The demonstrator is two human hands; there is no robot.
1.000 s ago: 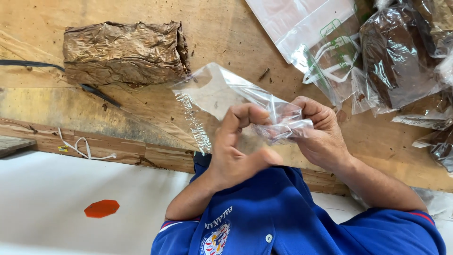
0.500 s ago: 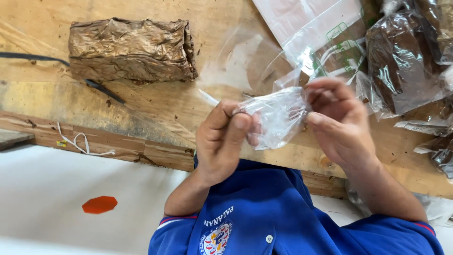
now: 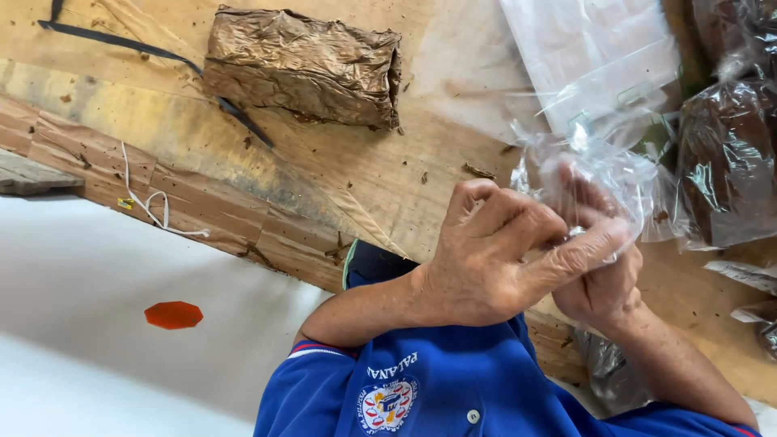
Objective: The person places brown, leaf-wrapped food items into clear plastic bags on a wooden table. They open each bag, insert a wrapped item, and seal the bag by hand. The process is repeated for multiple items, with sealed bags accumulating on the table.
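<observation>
Both hands up over the bench edge, bunched together: left hand (image 3: 486, 259) in front, fingers curled and pinching, right hand (image 3: 603, 283) mostly hidden behind it, also closed on the same thing. That thing: a crumpled clear plastic bag (image 3: 595, 174), mouth gathered between the fingertips, rest of it puffing up just above the knuckles. Looks empty so far, so probably only at the opening-the-bag stage, nothing loaded in yet. Just beyond, flat clear bags (image 3: 595, 57) lying on the wooden workbench (image 3: 364, 162). Off to the right, filled bags of brown leaf (image 3: 728, 162), already packed by the look of it. Further left, well apart from the hands, a pressed brown leaf bundle (image 3: 303, 65) sitting untouched.
</observation>
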